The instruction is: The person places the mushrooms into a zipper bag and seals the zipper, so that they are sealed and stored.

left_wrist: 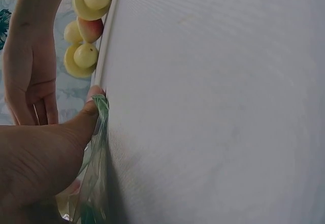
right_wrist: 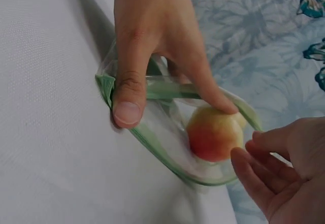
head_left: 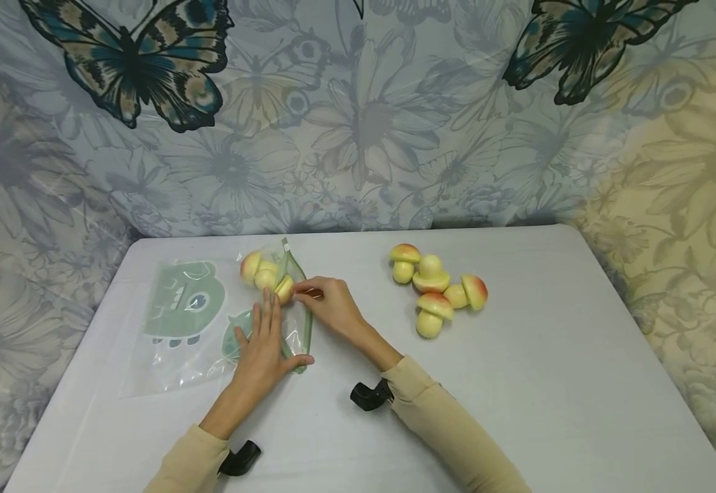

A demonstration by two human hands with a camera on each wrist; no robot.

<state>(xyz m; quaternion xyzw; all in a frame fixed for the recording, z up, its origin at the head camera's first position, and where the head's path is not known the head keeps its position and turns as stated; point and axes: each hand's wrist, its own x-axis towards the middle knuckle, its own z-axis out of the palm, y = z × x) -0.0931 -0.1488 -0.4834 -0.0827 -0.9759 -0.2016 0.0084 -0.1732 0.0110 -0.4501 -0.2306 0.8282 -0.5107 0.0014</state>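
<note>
A clear zip bag (head_left: 176,370) with a green dinosaur print lies at the table's left, its green-edged mouth facing right. Inside it is one yellow-red toy mushroom (head_left: 250,266); a second toy mushroom (right_wrist: 216,137) sits at the mouth. My left hand (head_left: 261,352) lies over the bag with straight fingers. Its thumb (right_wrist: 128,99) rests on the lower corner of the mouth, and a fingertip touches the second mushroom. My right hand (head_left: 333,305) is at the mouth, fingers loosely bent, fingertips right at the second mushroom and the green rim (right_wrist: 167,165).
Several more toy mushrooms (head_left: 435,305) are grouped on the white table (head_left: 537,383), right of my right hand. A black wrist-worn device (head_left: 370,396) shows by each sleeve. Behind the table hangs a butterfly-and-flower cloth (head_left: 370,137).
</note>
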